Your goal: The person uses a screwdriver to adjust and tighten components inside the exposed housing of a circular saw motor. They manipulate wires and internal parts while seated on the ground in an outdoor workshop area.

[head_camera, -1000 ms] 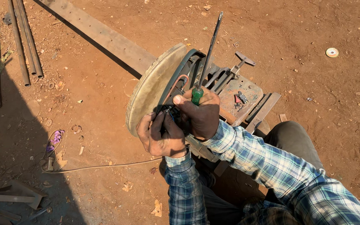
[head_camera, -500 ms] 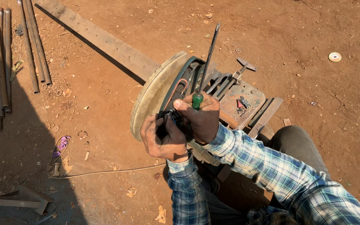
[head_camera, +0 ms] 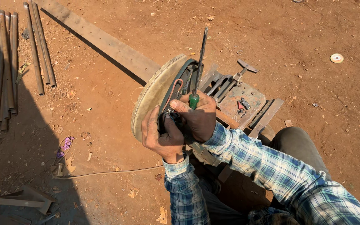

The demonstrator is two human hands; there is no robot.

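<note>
From the head view, a person in a blue plaid shirt is sitting on red dirt ground (head_camera: 117, 137) with both hands working at a round metal drum-like disc (head_camera: 153, 93) standing on its edge. The disc is leaning against a rusty metal frame (head_camera: 246, 100) lying flat on the ground just in front of the person's knees.

The left hand (head_camera: 161, 135) is curling around the near rim of the disc, fingers wrapped shut on a dark fitting (head_camera: 172, 121) at the rim; what exactly that fitting is, I cannot tell. The right hand (head_camera: 198, 118) is closing in a fist around the green handle of a screwdriver (head_camera: 198, 62), thumb stretching across toward the left hand. The 2 hands are touching each other. The screwdriver's dark shaft is pointing up and away from the person, rising past the open face of the disc, where a curved dark band and a thin reddish hook-shaped spring (head_camera: 172, 89) are showing.

A long flat steel bar (head_camera: 101, 39) is running diagonally from the top left down behind the disc. A bundle of rusty pipes (head_camera: 3, 71) is lying at the left edge, partly in shadow, with 2 more pipes (head_camera: 40, 46) just beside it. A thin cord (head_camera: 105, 171) is trailing across the dirt below the disc. A small round white disc (head_camera: 336, 58) is sitting well apart at the upper right. A T-shaped tool (head_camera: 240, 73) is resting on the frame.
</note>
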